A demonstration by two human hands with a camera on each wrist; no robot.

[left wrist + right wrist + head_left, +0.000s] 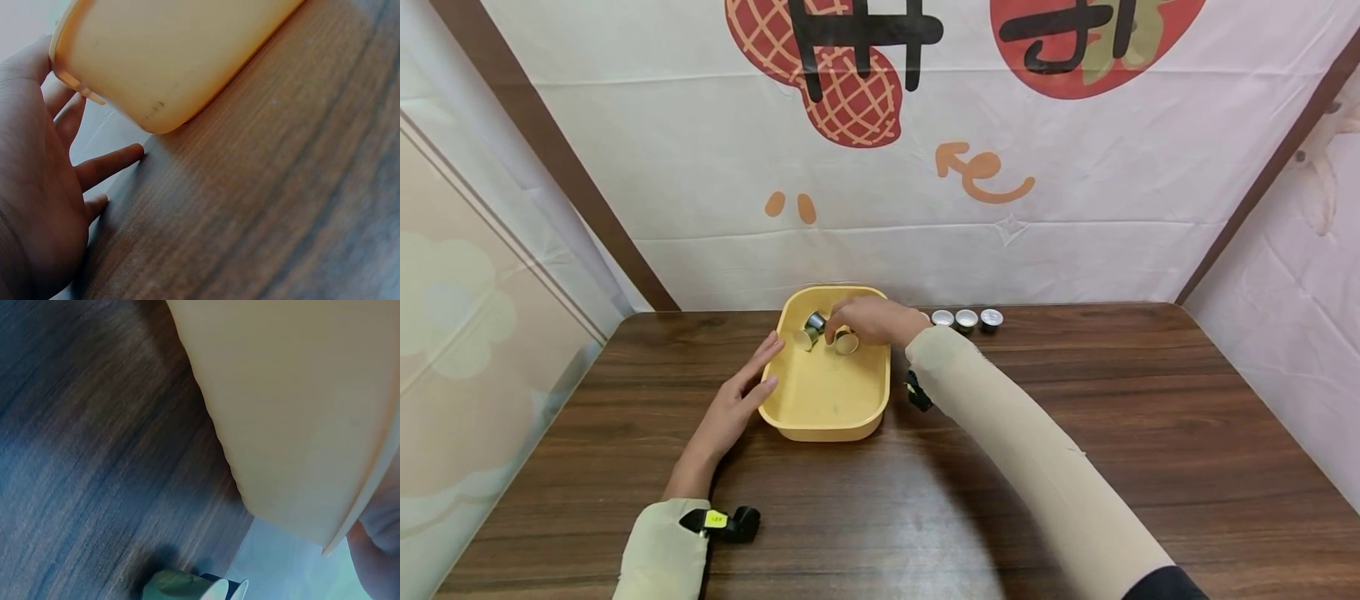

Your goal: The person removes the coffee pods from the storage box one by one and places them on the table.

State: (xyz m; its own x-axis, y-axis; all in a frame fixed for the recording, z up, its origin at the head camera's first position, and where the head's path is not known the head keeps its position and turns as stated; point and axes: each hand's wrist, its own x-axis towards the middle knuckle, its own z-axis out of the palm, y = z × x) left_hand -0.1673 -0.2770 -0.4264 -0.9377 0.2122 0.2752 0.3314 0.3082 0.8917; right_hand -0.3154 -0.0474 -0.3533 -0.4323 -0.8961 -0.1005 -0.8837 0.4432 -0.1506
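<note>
A yellow plastic basin (pixel 831 392) stands near the back edge of the wooden table. Small coffee capsules with foil lids lie in its far part: a dark blue one (pixel 816 321), a gold one (pixel 806 337) and a pale-lidded one (pixel 847 342). My left hand (pixel 741 400) rests on the basin's left rim, its fingers spread and fairly straight. Over the right rim reaches my right hand (pixel 872 319), fingertips down among the capsules, right beside the pale-lidded one. Whether they pinch a capsule cannot be seen. In the right wrist view the basin wall (pixel 300 412) hides most of that hand.
To the right of the basin, several more capsules (pixel 966 320) stand in a row along the back table edge, lids up. A green capsule (pixel 178 585) shows in the right wrist view. Behind the table (pixel 1075 392) hangs a printed white cloth (pixel 700 167).
</note>
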